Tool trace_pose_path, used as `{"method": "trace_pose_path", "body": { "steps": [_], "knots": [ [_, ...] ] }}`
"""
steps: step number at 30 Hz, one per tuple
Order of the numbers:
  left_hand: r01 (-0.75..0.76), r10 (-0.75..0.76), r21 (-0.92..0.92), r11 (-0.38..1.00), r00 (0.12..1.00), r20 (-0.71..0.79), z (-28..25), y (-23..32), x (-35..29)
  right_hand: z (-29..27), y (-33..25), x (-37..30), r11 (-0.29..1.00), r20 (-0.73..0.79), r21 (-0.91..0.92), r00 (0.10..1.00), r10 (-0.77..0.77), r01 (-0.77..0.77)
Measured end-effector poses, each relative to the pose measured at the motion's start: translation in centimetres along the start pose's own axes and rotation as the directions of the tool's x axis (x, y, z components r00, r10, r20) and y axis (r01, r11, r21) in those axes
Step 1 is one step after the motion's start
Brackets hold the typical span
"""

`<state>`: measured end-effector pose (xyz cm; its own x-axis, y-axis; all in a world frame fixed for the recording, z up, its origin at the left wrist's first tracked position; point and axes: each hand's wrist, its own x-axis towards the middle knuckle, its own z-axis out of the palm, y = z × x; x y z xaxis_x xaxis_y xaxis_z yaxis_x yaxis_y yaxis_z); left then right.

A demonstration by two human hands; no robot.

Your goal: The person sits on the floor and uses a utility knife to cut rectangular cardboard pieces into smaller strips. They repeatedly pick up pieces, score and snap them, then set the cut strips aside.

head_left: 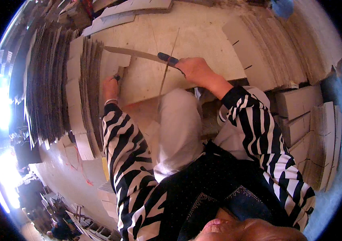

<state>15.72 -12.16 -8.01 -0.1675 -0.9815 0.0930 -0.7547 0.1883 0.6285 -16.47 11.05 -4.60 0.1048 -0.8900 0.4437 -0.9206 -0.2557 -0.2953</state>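
My right hand is closed around the near end of a long, narrow cardboard strip, above the pale wooden board. Black covering shows on its fingers. The strip reaches left to the stack of cardboard pieces. A thin dark strip, seen edge-on, crosses it close to my fingers; whether the two touch I cannot tell. Beside the left stack, my left hand is curled on a light cardboard piece, also with black on a fingertip. Its other fingers are partly hidden.
A tall cardboard stack stands far left. Slotted cardboard sheets lean at the right of the board, with more bundles below them. Flat pieces lie at the back. My knees are under the board's near edge.
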Motion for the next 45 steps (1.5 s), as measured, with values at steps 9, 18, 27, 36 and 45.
{"method": "trace_pose_path", "body": {
  "steps": [9, 18, 27, 36, 45],
  "knots": [
    [-0.097, 0.173, 0.556, 0.825, 0.981, -0.087, -1.3, 5.9, -2.6, -0.1, -0.9, 0.0, 0.999, 0.005, -0.017, 0.999, -0.032, 0.033],
    [-0.315, 0.324, 0.250, 0.916, 0.946, 0.003, 5.0, 10.7, -4.7, 0.1, 0.1, -0.5, 0.996, 0.030, -0.044, 0.996, 0.085, -0.084],
    [-0.450, 0.452, 0.294, 0.843, 0.890, 0.067, 4.1, 12.3, -4.6, -1.2, 0.9, -1.0, 0.966, 0.196, -0.142, 0.951, 0.241, -0.216],
    [-0.444, 0.457, 0.572, 0.690, 0.880, 0.132, -0.4, 3.6, -1.8, -2.7, 6.3, -1.1, 0.858, 0.104, -0.136, 0.854, 0.509, -0.495],
    [0.111, -0.217, 0.714, 0.691, 0.974, 0.058, -3.6, -1.6, -5.4, -9.9, 9.7, -8.4, 0.739, -0.032, -0.186, 0.756, 0.654, -0.647]
  ]
}}
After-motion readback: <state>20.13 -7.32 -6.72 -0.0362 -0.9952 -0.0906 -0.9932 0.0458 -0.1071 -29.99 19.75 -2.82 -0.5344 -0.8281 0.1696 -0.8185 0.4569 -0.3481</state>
